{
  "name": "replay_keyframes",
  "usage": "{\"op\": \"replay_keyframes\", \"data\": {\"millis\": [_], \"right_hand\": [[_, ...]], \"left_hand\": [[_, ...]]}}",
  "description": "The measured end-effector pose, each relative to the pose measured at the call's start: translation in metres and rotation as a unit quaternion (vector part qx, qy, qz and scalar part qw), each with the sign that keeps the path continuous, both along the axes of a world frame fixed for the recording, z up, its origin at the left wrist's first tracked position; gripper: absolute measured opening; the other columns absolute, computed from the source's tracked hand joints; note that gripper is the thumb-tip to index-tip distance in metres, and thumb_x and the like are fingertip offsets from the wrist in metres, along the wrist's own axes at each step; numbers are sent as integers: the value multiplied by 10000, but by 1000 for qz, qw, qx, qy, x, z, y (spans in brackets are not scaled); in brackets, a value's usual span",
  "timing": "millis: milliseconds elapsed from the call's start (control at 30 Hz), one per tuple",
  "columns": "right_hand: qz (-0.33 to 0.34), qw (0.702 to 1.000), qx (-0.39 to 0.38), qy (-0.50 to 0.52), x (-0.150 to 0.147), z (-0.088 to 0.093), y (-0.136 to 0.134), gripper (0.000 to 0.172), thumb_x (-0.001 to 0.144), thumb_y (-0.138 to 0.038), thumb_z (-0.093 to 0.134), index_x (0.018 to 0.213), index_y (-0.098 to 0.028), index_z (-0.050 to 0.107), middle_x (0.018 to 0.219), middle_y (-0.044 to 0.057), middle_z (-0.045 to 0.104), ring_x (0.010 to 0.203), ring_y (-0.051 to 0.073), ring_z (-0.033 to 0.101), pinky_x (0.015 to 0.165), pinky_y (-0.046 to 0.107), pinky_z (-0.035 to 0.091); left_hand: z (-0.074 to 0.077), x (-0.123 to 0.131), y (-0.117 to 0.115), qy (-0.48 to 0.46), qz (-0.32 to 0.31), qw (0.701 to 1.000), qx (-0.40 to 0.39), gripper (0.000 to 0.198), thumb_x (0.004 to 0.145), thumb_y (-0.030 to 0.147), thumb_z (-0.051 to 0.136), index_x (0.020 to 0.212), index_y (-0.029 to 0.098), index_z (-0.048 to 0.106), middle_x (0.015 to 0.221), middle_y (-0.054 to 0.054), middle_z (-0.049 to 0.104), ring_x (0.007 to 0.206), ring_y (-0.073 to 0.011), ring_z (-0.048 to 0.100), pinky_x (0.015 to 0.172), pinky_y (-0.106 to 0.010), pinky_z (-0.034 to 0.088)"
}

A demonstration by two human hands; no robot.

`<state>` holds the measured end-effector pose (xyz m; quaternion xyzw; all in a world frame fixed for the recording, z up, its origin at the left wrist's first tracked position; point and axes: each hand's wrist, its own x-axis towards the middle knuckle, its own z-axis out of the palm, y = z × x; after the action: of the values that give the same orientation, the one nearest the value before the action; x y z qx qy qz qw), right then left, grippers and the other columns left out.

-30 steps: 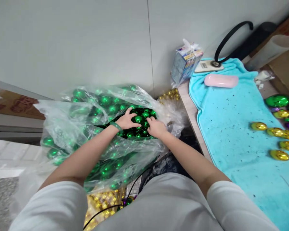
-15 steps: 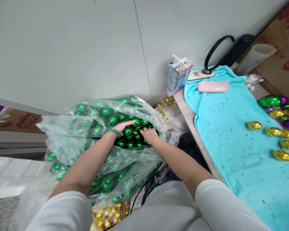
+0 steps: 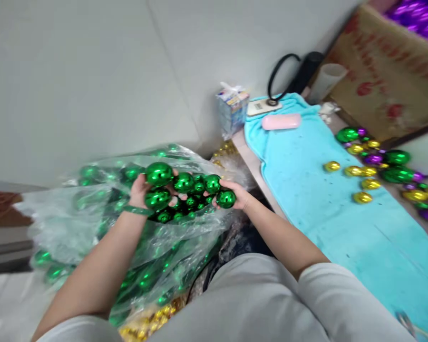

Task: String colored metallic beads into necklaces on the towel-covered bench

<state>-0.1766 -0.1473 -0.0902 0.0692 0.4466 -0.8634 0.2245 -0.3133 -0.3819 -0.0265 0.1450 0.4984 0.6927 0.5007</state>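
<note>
Shiny green baubles [image 3: 159, 174] fill my left hand [image 3: 138, 192], its fingers curled round several of them. A green band circles that wrist. In my right hand [image 3: 237, 194] are two green baubles [image 3: 226, 199], gripped with the fingers partly hidden behind them. Both hands are over the mouth of a clear plastic bag [image 3: 185, 231]. Inside the bag, between and below the hands, lie many more green baubles [image 3: 190, 202].
To the right, a table bears a turquoise towel [image 3: 317, 213], gold baubles [image 3: 363, 197], a pink case [image 3: 281, 121] and a phone [image 3: 264, 107]. A cardboard box [image 3: 378, 76] stands behind. Gold baubles [image 3: 153, 321] lie below the bag.
My hands have come up out of the bag's opening and moved apart, now with green baubles in each. The view has turned to the right.
</note>
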Motion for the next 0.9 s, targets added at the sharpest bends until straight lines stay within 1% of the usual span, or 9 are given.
{"op": "replay_keyframes", "data": {"millis": [67,200,367,467,533,600,700,800,900], "right_hand": [[-37,991,-127,-23,14,15,23,543,888,-594,405,1179,-145,497,977,119,700,643,181,640,524,305,526],[-135,972,-194,-19,41,48,66,489,932,-549,295,1147,-161,501,938,98,699,653,196,647,502,303,518],[-266,953,-146,28,94,82,115,476,902,-547,369,1113,-153,533,958,108,688,682,184,630,523,297,522],[-387,921,-19,37,130,84,137,463,820,-553,524,1073,-166,547,959,92,674,683,181,626,533,296,518],[-481,865,139,12,150,78,147,471,787,-549,573,1072,-174,555,956,76,664,711,186,625,593,316,525],[-541,761,354,-46,166,70,154,502,774,-527,601,1133,-178,557,1027,81,652,842,213,623,736,357,524],[-470,582,649,-136,178,60,161,606,780,-453,631,1297,-166,500,1190,133,598,1065,278,554,898,411,464],[-340,497,777,-182,180,55,165,640,824,-396,600,1388,-144,430,1236,169,559,1088,302,519,877,410,461],[-285,463,815,-201,177,53,171,622,851,-366,571,1408,-140,411,1279,177,529,1071,303,500,850,409,458]], "left_hand": [[15,5,17,1,-10,999,45,707,581,770,593,1089,280,629,1184,-107,647,1010,-372,634,492,-327,491],[34,14,79,7,-61,995,77,688,544,736,667,1052,272,659,1180,-89,646,1035,-364,621,474,-296,498],[42,31,182,-25,-133,990,31,816,500,791,634,1121,262,617,1075,-110,660,909,-355,662,452,-327,515],[45,48,239,-30,-184,982,17,917,483,828,603,1165,216,588,1029,-135,658,876,-361,665,453,-331,511],[46,63,274,-11,-205,979,14,950,496,852,566,1174,187,586,1035,-156,653,896,-372,657,468,-340,512],[46,79,308,40,-229,973,0,921,545,842,543,1179,175,585,1048,-158,649,926,-375,648,523,-378,532],[41,101,361,248,-239,938,-44,774,615,717,622,1177,184,586,1146,-133,610,1042,-355,610,743,-457,556],[32,115,411,551,-195,806,-93,727,586,599,727,1176,196,590,1381,-132,422,1222,-359,503,1003,-466,447],[24,124,452,677,-217,687,-151,772,608,600,722,1247,204,549,1478,-145,253,1231,-368,506,1051,-440,396]]}}
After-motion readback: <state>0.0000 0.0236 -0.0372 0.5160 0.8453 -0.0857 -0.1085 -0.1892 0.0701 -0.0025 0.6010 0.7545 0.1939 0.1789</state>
